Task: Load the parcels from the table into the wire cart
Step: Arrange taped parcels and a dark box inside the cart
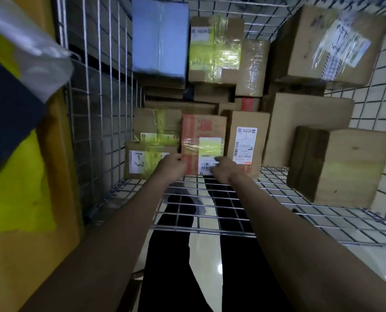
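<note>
You are holding a red-printed cardboard parcel (202,140) upright inside the wire cart (102,91), both arms reaching over the cart's near wire panel (210,206). Your left hand (173,165) is curling its fingers round the parcel's lower left edge; your right hand (223,166) is pressing bent fingers against its white shipping label, though the blur is hiding how firmly. The parcel is standing between a yellow-taped box marked "1-3" (142,159) on its left and a tall labelled brown box (246,140) touching its right side. Farther in, a blue-wrapped parcel (159,39) and more brown cartons are stacking up against the far mesh. A plain brown box (342,165) is sitting near right. Below the mesh, pale glossy floor tiles (207,255) are showing between your dark trouser legs. A large yellow-taped carton (25,188) is filling the near left.
</note>
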